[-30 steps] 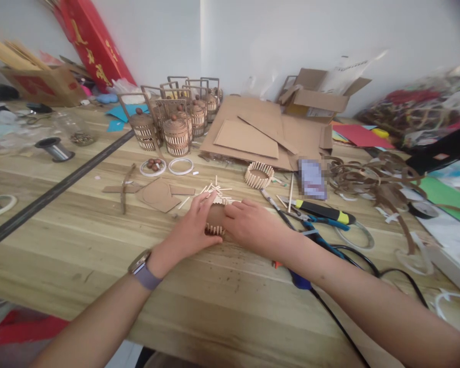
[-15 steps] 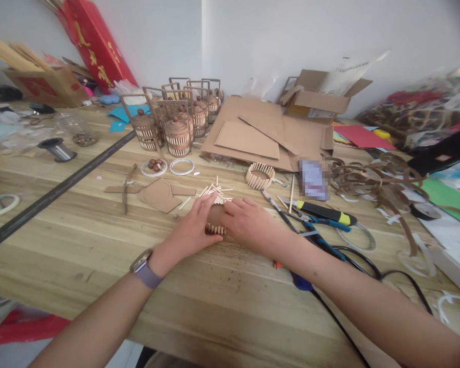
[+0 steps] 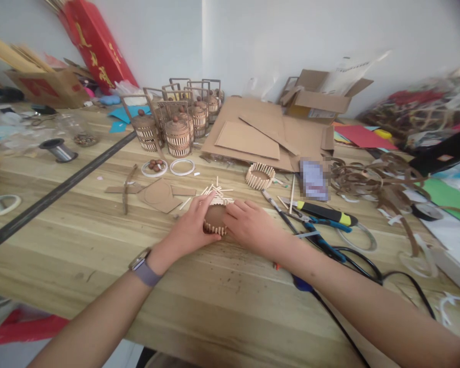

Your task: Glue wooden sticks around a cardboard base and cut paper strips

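Note:
Between my hands sits a small round cardboard piece ringed with short wooden sticks [image 3: 215,219], low on the wooden table. My left hand [image 3: 193,221] curves around its left side, thumb at the near edge and fingers at the far edge. At the right side, my right hand [image 3: 245,219] has its fingers bent and pressed against the rim; whether a stick is between them is hidden. Just behind lies a loose pile of short sticks [image 3: 219,192]. A finished-looking stick ring [image 3: 259,177] stands farther back to the right.
Small lidded stick baskets with handles [image 3: 177,135] stand at the back. Cardboard sheets [image 3: 249,140] lie behind the work. To the right are a yellow-black utility knife [image 3: 325,212], blue-handled pliers [image 3: 324,240], cables and brown strips [image 3: 368,176]. A cut cardboard piece [image 3: 159,197] lies left.
My right hand has shifted slightly to the right along the rim, so more of the cardboard inside shows. My left hand keeps its hold, almost unmoved.

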Available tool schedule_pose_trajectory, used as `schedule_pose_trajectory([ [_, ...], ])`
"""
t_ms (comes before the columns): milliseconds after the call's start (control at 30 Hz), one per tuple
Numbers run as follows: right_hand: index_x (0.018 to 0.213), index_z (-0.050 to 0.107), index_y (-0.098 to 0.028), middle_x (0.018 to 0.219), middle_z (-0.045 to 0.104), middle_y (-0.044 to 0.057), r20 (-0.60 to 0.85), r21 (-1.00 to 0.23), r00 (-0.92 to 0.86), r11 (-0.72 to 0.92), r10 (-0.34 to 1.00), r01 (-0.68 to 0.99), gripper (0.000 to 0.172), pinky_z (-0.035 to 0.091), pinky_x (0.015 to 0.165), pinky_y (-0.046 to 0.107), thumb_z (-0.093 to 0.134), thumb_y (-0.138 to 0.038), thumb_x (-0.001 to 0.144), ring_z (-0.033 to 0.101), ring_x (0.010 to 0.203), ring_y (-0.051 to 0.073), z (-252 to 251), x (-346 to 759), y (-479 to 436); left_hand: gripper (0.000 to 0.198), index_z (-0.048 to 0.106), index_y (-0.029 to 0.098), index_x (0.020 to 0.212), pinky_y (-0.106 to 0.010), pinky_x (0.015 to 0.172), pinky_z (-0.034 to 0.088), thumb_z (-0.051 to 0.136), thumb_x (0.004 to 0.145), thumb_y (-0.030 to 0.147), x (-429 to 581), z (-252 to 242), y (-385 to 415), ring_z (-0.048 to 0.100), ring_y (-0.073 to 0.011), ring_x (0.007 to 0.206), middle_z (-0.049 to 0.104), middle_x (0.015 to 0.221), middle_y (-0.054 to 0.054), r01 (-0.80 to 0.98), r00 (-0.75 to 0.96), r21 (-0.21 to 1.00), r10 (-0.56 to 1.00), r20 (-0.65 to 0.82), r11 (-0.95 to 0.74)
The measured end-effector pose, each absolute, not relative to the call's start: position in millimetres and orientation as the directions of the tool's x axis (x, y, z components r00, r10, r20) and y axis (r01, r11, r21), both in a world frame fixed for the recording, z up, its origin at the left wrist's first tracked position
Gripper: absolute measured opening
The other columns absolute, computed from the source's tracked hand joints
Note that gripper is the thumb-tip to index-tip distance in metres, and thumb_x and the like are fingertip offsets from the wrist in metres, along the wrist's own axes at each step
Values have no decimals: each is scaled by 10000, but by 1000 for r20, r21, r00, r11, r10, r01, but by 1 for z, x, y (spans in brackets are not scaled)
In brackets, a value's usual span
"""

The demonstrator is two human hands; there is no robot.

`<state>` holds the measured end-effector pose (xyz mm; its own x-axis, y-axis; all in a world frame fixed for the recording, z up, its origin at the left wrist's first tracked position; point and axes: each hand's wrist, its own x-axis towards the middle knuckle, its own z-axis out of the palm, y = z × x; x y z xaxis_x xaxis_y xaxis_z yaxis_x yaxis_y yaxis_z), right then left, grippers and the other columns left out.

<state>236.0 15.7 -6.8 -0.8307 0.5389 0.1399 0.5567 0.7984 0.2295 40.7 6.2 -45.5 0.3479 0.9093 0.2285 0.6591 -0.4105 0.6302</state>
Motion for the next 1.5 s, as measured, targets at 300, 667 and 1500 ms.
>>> schedule_pose_trajectory([
  [300,857,645,-172,838,606,69,235,231,-841,812,487,535,143,325,668,321,532,-177,943,522,811,215,-11,241,15,1039,218,257,1489,-553,1086,376,819,643,216,41,-44,7,403,-350,1348,404,1446,-161,677,371,611,907,198,-410],
  [667,871,651,-177,891,604,72,213,204,-839,817,500,539,132,350,686,315,546,-203,947,517,821,207,-11,247,17,1106,239,239,1496,-534,1100,361,874,602,381,38,-46,5,402,-354,1357,432,1460,-167,673,403,567,879,256,-474],
  [1500,879,664,-189,986,637,83,164,236,-841,807,516,542,97,411,808,372,599,-117,869,514,962,259,1,232,0,841,493,134,1379,-485,1107,369,176,897,746,24,-37,9,512,-297,1294,526,1429,-173,509,317,801,934,166,-315],
])
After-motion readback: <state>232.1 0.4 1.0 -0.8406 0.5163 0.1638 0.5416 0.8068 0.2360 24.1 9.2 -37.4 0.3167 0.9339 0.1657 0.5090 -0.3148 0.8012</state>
